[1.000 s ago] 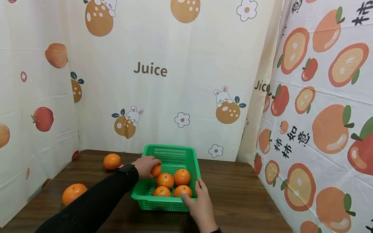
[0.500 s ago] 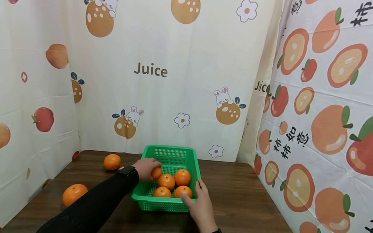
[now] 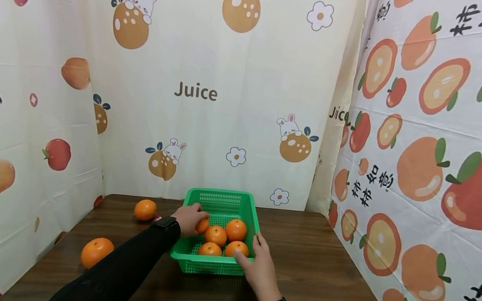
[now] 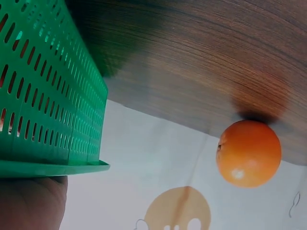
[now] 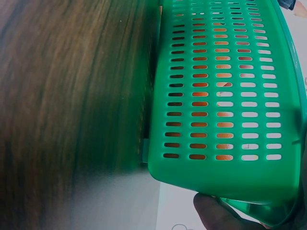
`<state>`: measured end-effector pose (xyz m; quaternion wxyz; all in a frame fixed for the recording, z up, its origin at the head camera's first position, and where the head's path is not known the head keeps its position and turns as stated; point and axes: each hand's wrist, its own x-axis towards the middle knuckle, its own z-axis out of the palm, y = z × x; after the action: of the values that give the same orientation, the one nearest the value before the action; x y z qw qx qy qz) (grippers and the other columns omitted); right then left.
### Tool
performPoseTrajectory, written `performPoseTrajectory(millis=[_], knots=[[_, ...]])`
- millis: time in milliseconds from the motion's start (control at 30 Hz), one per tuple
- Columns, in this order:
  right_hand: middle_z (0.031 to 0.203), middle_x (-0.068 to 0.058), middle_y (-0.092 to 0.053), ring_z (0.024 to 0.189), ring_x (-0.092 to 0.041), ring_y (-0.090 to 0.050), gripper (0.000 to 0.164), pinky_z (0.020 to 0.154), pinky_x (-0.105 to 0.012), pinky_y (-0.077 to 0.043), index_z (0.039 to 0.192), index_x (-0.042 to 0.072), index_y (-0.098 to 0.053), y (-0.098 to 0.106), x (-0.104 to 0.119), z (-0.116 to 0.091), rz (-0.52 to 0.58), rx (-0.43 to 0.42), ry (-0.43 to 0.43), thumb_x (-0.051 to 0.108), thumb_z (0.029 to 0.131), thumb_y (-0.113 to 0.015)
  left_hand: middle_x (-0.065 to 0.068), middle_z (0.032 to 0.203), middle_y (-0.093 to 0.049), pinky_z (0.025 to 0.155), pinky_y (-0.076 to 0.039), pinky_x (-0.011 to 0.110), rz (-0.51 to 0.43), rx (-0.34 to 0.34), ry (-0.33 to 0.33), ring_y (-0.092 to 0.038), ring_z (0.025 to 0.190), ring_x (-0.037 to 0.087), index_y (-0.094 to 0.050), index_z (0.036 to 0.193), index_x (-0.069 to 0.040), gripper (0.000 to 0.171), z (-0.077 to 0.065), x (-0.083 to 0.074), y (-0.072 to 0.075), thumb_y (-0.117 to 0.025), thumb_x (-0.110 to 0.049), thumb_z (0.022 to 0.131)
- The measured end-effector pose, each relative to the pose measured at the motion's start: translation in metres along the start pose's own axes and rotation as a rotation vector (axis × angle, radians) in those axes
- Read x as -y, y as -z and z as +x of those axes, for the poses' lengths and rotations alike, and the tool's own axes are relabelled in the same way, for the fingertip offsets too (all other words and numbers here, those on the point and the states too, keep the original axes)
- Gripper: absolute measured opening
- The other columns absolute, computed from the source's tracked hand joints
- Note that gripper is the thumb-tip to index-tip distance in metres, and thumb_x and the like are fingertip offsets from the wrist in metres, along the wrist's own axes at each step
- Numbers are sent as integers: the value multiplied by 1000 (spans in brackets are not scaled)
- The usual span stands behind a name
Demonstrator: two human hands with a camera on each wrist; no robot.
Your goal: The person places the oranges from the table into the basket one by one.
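Observation:
A green perforated basket (image 3: 211, 268) stands on the table with several oranges in it, among them a middle orange (image 3: 216, 235) and a right-hand orange (image 3: 236, 230). Over its left rim reaches my left hand (image 3: 189, 218), the fingers curled round an orange (image 3: 202, 225) inside, which is partly hidden by them. My right hand (image 3: 260, 268) grips the basket's right rim near the front corner, thumb on the near side. In the left wrist view part of the left hand (image 4: 31, 203) shows beside the rim. A fingertip (image 5: 213, 211) touches the basket's corner in the right wrist view.
Two loose oranges lie on the table left of the basket: a farther orange (image 3: 145, 210) and a nearer orange (image 3: 97, 252) beside the left sleeve. The brown wooden table (image 3: 320, 276) is enclosed by fruit-printed cloth (image 3: 244, 121) at the back and both sides.
The head view has shifted slightly. Both hands stay in place at the basket, and the middle orange has edged very slightly to the right.

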<state>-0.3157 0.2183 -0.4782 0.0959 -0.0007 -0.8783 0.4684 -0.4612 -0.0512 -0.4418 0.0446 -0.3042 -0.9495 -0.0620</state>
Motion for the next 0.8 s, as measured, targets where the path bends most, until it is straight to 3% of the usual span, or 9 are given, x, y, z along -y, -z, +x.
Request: performPoseTrajectory(millis=[267,500,800], knots=[[177,-14,-25,159,-44,-31,87,122,-66,-35,162,-3,-38,2,0,3,-10,1,5,47,99,-73,14,129,-64,98,-53,54,32,-5,-26,-65,108,34,-69,141,-17,54,1,0,0,-87,-23,91],[177,-13,-25,159,-44,-31,88,123,-66,-34,162,-3,-38,2,1,3,-16,-1,-4,47,99,-73,13,139,-65,109,-48,56,44,33,-4,-65,120,37,-66,145,-20,55,2,0,-1,-85,-25,93],[177,-14,-25,158,-45,-32,87,121,-68,-35,162,-2,-38,2,2,6,-12,7,-6,48,100,-73,12,144,-66,112,-46,57,86,50,7,-63,129,36,-66,146,-21,53,5,0,-2,-82,-25,95]])
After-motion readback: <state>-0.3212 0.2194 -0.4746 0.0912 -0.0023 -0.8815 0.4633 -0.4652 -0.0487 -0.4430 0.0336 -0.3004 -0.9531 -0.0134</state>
